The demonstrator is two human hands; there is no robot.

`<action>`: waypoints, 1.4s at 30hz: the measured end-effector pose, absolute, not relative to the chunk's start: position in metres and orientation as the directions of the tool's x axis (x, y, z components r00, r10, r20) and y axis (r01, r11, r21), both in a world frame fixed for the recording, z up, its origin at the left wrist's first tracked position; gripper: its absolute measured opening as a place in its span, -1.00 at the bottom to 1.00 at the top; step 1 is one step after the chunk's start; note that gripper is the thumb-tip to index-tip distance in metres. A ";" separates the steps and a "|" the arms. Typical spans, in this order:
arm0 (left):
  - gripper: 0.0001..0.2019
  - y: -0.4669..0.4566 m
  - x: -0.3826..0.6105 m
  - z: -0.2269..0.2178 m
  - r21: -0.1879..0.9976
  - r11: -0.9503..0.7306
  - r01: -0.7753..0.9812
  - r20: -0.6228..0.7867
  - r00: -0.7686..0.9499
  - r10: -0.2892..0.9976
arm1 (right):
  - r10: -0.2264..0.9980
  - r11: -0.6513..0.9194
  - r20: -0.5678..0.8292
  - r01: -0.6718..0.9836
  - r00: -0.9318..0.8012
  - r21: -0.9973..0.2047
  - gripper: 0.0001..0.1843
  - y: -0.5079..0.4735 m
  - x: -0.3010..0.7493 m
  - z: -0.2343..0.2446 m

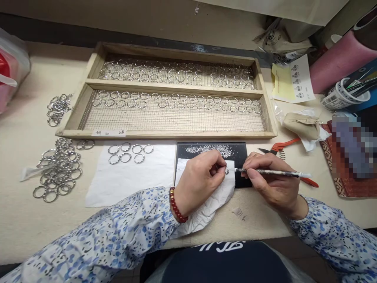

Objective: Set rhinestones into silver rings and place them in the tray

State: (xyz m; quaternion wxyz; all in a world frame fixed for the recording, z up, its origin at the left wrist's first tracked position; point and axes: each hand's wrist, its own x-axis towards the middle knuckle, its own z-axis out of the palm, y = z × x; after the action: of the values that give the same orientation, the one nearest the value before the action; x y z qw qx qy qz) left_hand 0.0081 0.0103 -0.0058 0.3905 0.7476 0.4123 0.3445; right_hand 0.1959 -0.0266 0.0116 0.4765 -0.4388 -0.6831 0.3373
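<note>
My left hand pinches a small metal ring between thumb and fingers, over a crumpled white paper. My right hand grips a thin pen-like stick whose white tip touches the ring. Both hands rest on a black tray that carries a strip of tiny shiny stones. Several finished rings lie on a white sheet to the left.
A wooden frame with wire mesh holds rows of rings behind the tray. Loose ring piles lie at the left. Red-handled pliers, paper slips, a cup of tools and a pink roll crowd the right.
</note>
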 end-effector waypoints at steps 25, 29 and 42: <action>-0.87 0.010 0.008 -0.006 0.865 -0.360 0.351 0.200 0.417 0.887 | 0.919 0.394 0.365 0.295 -0.151 -0.870 -0.87 -0.026 0.195 0.013; -0.86 0.010 0.008 -0.005 0.867 -0.356 0.348 0.196 0.417 0.887 | 0.917 0.397 0.370 0.291 -0.146 -0.870 -0.87 -0.027 0.196 0.013; -0.86 0.010 0.008 -0.005 0.868 -0.352 0.350 0.189 0.421 0.887 | 0.919 0.394 0.364 0.294 -0.151 -0.871 -0.85 -0.028 0.197 0.011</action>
State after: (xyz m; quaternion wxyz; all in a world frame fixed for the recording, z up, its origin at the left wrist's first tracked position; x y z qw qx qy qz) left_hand 0.0084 0.0103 -0.0050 0.3909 0.7469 0.4140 0.3434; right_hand 0.1967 -0.0279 0.0113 0.4776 -0.4429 -0.6846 0.3270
